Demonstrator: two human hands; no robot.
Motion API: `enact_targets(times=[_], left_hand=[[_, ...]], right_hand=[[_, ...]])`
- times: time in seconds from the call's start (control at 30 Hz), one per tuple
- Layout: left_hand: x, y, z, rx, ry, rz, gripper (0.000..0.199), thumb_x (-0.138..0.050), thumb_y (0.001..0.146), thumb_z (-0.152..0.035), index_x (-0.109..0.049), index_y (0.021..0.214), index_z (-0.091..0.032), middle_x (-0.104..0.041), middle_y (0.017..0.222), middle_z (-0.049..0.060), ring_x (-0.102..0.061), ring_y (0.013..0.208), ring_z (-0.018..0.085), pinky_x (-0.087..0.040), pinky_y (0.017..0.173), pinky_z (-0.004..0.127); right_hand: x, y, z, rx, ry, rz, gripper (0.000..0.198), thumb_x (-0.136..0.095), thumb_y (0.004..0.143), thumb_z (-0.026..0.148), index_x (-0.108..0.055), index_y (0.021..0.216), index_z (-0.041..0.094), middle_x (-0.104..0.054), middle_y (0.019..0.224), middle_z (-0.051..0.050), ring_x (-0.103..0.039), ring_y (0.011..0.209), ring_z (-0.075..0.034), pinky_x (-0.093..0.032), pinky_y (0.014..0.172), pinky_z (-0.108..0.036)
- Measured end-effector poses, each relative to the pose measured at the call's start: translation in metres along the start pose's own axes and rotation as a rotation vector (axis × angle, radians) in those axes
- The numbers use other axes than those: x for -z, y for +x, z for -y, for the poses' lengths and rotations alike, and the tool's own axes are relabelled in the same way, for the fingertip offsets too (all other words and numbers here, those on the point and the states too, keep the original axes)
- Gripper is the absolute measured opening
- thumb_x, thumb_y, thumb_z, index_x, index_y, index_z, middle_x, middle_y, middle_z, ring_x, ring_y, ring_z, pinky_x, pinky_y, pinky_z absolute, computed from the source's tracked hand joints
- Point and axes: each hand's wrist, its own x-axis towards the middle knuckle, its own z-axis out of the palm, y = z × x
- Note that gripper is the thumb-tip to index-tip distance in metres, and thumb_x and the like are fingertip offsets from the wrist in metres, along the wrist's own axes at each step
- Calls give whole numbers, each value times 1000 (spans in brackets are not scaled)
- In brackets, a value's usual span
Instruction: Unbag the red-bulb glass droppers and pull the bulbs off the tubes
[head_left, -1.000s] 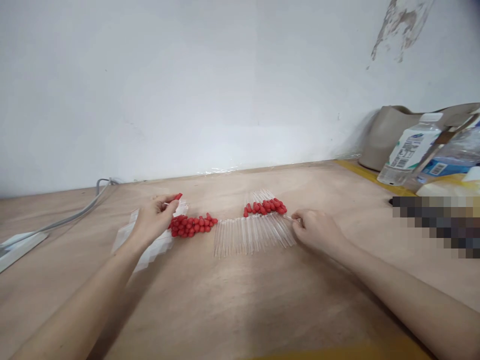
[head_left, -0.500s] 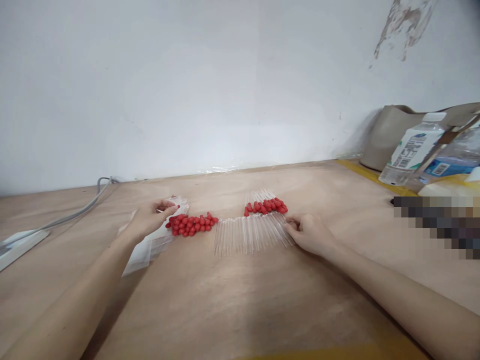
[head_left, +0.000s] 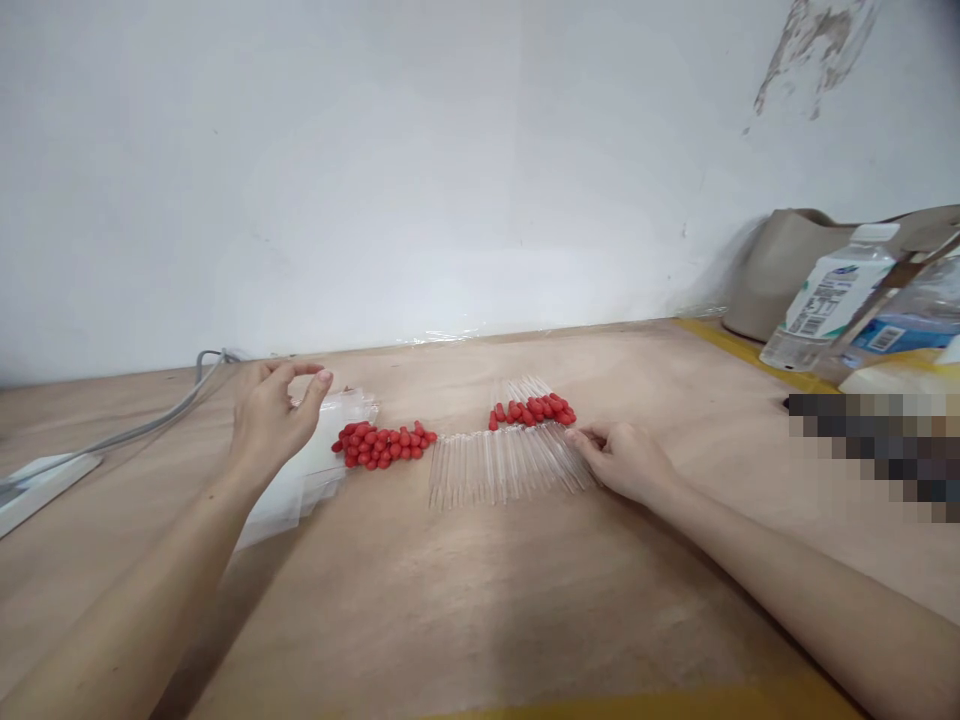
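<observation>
My left hand [head_left: 276, 415] is raised over the clear plastic bags [head_left: 307, 478], its thumb and index finger apart with nothing visible between them. To its right lies a heap of red rubber bulbs [head_left: 384, 446]. Thin clear dropper tubes [head_left: 495, 468] are laid side by side in a fanned row across the middle. Behind them is a second group of clear tubes with red bulbs [head_left: 534, 410] on their near ends. At the right end of the front row, my right hand [head_left: 626, 460] pinches a dropper tube, partly hidden by the fingers.
A grey cable [head_left: 161, 418] runs along the left to a white strip [head_left: 49, 490]. At the right stand a labelled plastic bottle [head_left: 829, 300] and a beige container [head_left: 761, 275]. Yellow tape [head_left: 739, 350] crosses the wooden table [head_left: 450, 610], with a white wall behind.
My left hand has lifted and moved left, away from the red bulbs, and its fingers have spread. My right hand stays at the row's right end, with only slight motion.
</observation>
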Motion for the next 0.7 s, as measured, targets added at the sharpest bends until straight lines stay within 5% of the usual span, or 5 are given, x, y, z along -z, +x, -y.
enact_targets(times=[0.13, 0.27, 0.43, 0.7], left_hand=[[-3, -7, -43, -317, -68, -27, 25, -52, 78, -38, -63, 86, -18, -56, 94, 7, -53, 90, 21, -44, 80, 33], [-30, -9, -93, -503, -69, 334, 23, -49, 77, -34, -62, 84, -17, -56, 94, 8, -55, 83, 20, -43, 76, 33], [-75, -3, -132, -86, -72, 850, 20, -49, 70, -32, -61, 63, -17, -60, 65, 5, -56, 61, 18, -40, 56, 27], [-114, 0, -140, 66, -87, 927, 24, -51, 66, -36, -59, 55, -17, -58, 55, 7, -53, 51, 17, -36, 49, 28]], right_hand=[[1, 0, -1, -28, -5, -65, 52, -31, 83, 54, -64, 70, 16, -52, 49, 0, -49, 49, -14, -26, 46, -23], [2, 1, -3, -2, 20, -121, 53, -27, 85, 52, -60, 65, 16, -54, 51, -2, -49, 51, -14, -27, 47, -23], [0, 4, -6, -22, 24, -62, 53, -26, 85, 52, -56, 59, 16, -53, 51, -2, -50, 51, -14, -29, 49, -23], [-7, 9, -13, -86, 201, 8, 49, -31, 83, 51, -63, 69, 16, -63, 62, -2, -58, 62, -17, -38, 58, -24]])
